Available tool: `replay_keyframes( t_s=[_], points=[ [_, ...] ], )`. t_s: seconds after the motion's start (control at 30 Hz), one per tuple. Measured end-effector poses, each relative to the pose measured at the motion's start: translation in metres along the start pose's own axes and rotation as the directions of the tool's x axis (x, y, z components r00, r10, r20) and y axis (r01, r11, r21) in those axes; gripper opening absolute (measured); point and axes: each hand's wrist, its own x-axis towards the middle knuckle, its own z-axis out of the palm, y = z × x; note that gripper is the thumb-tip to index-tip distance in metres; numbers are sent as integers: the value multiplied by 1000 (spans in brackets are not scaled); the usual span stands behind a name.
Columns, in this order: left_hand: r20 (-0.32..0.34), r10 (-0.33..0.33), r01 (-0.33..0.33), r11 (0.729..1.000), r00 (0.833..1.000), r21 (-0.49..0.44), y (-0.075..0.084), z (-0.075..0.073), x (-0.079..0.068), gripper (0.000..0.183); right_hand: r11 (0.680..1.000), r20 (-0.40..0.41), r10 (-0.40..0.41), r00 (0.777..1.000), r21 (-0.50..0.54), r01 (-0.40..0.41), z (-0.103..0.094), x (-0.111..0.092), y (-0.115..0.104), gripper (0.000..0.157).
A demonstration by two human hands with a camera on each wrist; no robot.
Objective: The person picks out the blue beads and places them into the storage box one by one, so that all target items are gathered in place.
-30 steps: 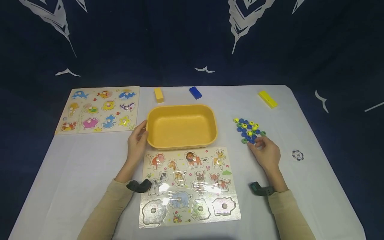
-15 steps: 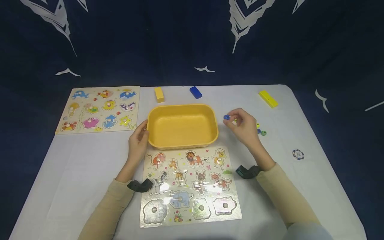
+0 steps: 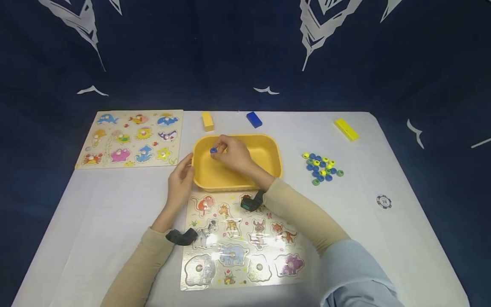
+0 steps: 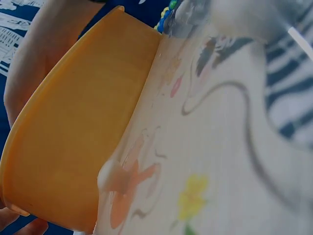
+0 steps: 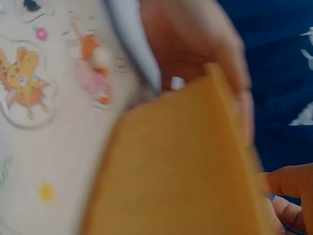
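My right hand [image 3: 235,156] pinches a small blue bead [image 3: 213,150] between thumb and fingertips, above the left part of a yellow plastic tray [image 3: 268,151]. A sliver of this bead [image 5: 272,197] also shows by the fingers in the right wrist view. Against the tray's left end rests my left hand [image 3: 179,183], fingers and thumb touching its outside. In the left wrist view the tray's side wall [image 4: 83,122] fills the left half, with only a few fingertips at the bottom corner. Loose blue, yellow and green beads [image 3: 323,172] lie together right of the tray.
An animal puzzle board [image 3: 243,279] lies in front of the tray, partly under my right arm. A sea-creature board [image 3: 132,123] is at back left. Yellow [image 3: 207,121], blue [image 3: 254,120] and long bright-yellow [image 3: 346,129] blocks lie behind; a chip [image 3: 384,201] lies right.
My right hand has gone from the bead group leftward and over the tray, carrying the blue bead. My left hand stays at the tray's left end.
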Motion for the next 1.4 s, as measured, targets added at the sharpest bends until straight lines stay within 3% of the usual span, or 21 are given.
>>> replay_keyframes(
  t_s=[0.2, 0.5, 0.77, 0.93, 1.03, 1.13, 1.23, 1.4],
  points=[
    [13, 10, -10, 1000, 1000, 4, 2, 4, 2, 40, 995, 71, 98, 993, -28, -96, 24, 6, 7, 18],
    [-5, -21, 21, 1000, 1000, 13, 1, -1, -4, 40, 986, 180, 126, 976, -133, -102, 42, 12, 6, 13],
    [-10, -33, 33, 999, 999, 14, 2, 1, -5, 42, 986, 208, 130, 969, -130, -105, 37, 7, 5, 33],
    [-9, -28, 28, 1000, 1000, 6, 4, 4, -4, 41, 998, 54, 44, 998, -42, -41, 13, -11, 1, 31],
    [-9, -25, 25, 1000, 1000, -1, 3, 4, -5, 41, 997, -70, -57, 996, 39, 60, -5, -30, 1, 28],
    [-10, -27, 27, 1000, 1000, 0, 2, 4, -5, 41, 980, -173, -144, 974, 114, 165, -27, -52, 10, 27],
    [-14, -31, 31, 1000, 999, 2, 2, 4, -4, 41, 967, -275, -180, 944, 126, 221, -50, -75, 23, 26],
    [-14, -45, 45, 999, 999, -13, 9, 2, -5, 41, 983, -436, -105, 894, 90, 159, -89, -118, 49, 24]
  ],
)
